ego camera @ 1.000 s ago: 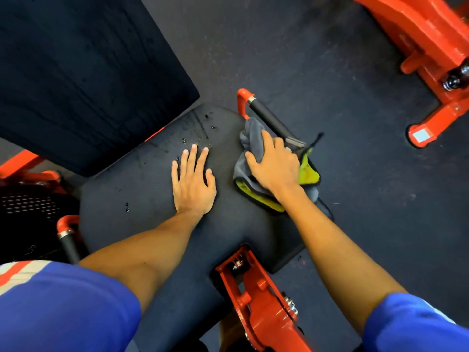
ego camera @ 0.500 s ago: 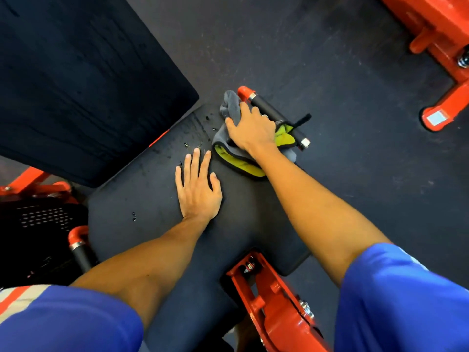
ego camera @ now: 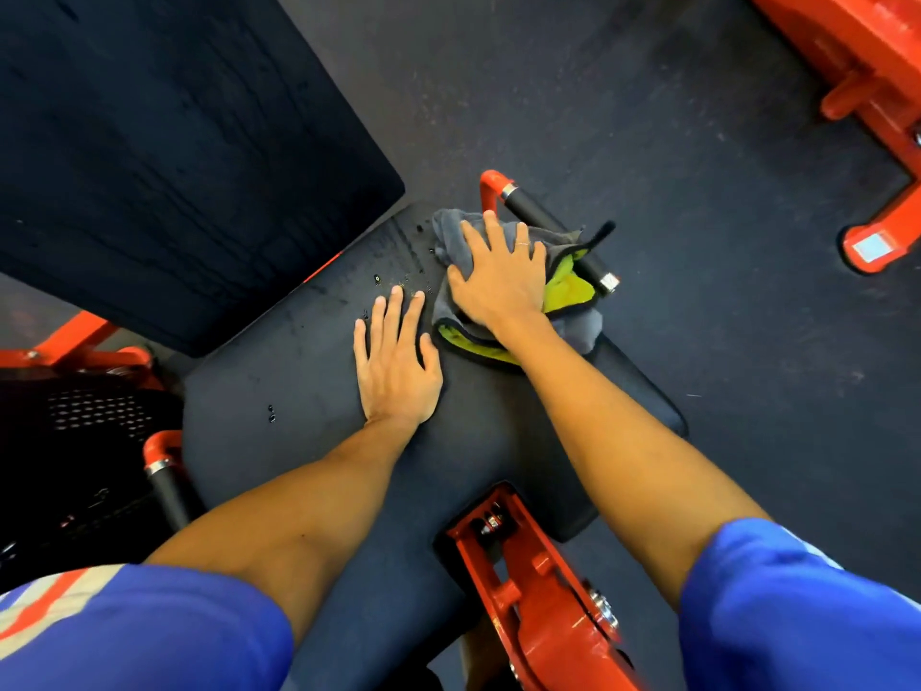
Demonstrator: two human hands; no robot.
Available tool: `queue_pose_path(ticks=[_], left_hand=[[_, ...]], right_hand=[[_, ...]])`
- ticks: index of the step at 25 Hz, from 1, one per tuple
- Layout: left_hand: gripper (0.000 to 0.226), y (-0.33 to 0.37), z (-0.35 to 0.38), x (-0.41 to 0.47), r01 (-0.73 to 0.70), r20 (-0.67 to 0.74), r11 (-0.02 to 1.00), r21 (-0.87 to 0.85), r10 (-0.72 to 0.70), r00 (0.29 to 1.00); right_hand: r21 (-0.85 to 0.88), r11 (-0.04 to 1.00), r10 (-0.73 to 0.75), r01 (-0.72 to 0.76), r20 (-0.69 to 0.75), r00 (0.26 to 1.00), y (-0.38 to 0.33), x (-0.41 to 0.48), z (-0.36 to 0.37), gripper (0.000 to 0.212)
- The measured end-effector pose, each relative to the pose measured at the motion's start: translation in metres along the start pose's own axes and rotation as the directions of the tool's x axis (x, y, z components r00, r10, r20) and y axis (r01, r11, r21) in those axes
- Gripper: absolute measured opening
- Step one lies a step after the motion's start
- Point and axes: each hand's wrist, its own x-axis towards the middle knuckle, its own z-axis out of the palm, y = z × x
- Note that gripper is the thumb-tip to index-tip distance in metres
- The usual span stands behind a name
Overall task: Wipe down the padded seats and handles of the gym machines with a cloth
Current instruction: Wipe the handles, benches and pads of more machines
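under rt hand, cloth half hidden, covering handle mid.

This is a gym. A black padded seat and a broad black back pad at far left are mounted on an orange-red painted steel frame. A black-gripped tubular handle flanks the seat. The dark speckled rubber floor carries another orange-red machine base at far right.

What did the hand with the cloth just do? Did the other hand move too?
The right hand slid the cloth up along the handle, then off it onto the seat, nearer the left hand. The left hand stayed flat on the seat.
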Motion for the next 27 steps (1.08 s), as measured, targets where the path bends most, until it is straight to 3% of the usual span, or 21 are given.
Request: queue_pose_path(ticks=[4,7,10,14,22,24,27], left_hand=[[0.058,-0.001,0.000,0.001,0.000,0.011,1.000,-0.016,0.000,1.000],[0.059,0.001,-0.002,0.001,-0.002,0.015,1.000,-0.022,0.003,1.000],[0.058,0.002,-0.004,0.003,0.008,0.029,0.999,-0.053,-0.007,1.000],[0.055,0.000,-0.002,0.001,-0.004,0.022,0.998,-0.061,0.005,1.000],[0.056,-0.003,-0.006,0.003,-0.013,0.077,0.995,-0.102,0.021,0.997],[0.055,-0.003,-0.009,0.004,-0.020,0.081,0.992,-0.125,0.031,0.996],[0.054,-0.004,-0.013,0.009,-0.018,0.080,0.988,-0.154,0.031,0.996]], right_hand=[[-0.128,0.961,-0.259,0.246,-0.091,0.962,0.016,-0.072,0.017,0.069],[-0.110,0.941,-0.330,0.320,-0.092,0.939,0.032,-0.108,0.029,0.069],[-0.102,0.978,-0.196,0.184,-0.126,0.972,0.037,-0.075,0.014,0.066],[0.076,0.997,0.016,-0.013,-0.049,0.999,0.015,-0.029,-0.003,0.061],[-0.148,0.955,-0.267,0.256,-0.064,0.961,0.024,-0.131,0.020,0.069],[-0.224,0.956,-0.216,0.188,-0.107,0.971,0.038,-0.112,0.011,0.070],[-0.128,0.992,-0.026,0.017,-0.070,0.997,0.023,-0.063,0.002,0.067]])
